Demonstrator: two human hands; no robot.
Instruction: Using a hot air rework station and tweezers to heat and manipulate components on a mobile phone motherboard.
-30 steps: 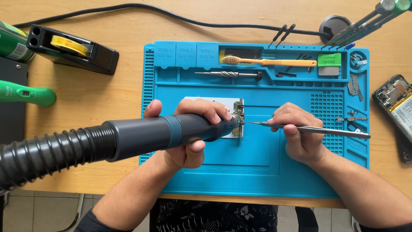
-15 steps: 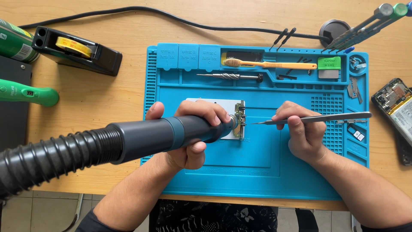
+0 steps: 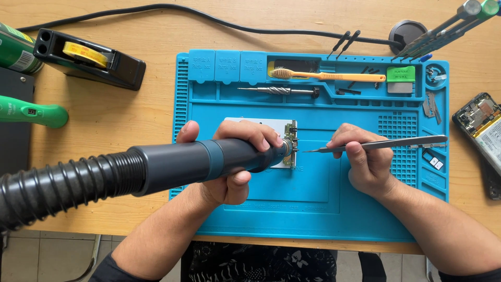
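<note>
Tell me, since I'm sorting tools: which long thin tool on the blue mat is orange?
The toothbrush-style brush in the mat's top tray; the drill bit below it and the tweezers in the right hand are metal grey.

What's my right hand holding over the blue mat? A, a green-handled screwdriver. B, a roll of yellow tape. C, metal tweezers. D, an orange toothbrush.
C: the right hand grips slim metal tweezers, their tip aimed at the small circuit board on the blue mat.
</note>
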